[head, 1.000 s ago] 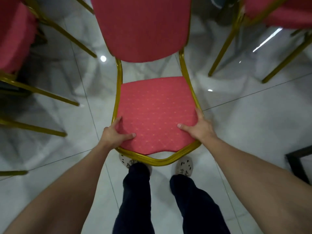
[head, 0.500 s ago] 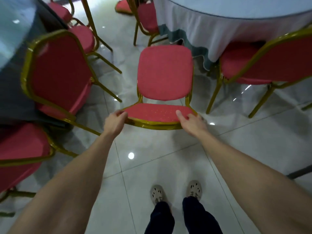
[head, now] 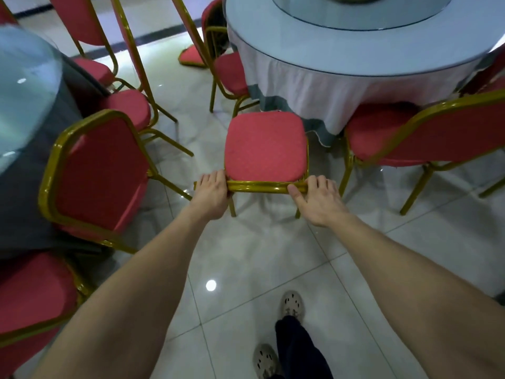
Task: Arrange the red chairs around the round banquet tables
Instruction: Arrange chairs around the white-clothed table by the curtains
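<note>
Head view: shoes [head: 292, 305] stand nearest, well short of the table [head: 314, 86]. Further out, the left hand [head: 211, 192] and right hand [head: 318, 199] grip the gold front rail of a chair [head: 265, 146], fingers curled over its two corners. The chair stands on the table's near side, just beside the cloth skirt. A second chair [head: 437, 135] sits at the table's right, a third chair [head: 232, 72] at its left

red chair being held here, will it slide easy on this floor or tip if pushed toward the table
Probably stiff: the red chair has a gold tube frame, and the left hand and right hand take their grip on one rail alone. Likely slides easily, since the floor is glossy tile. Might tip if shoved high, given its thin legs.
</note>
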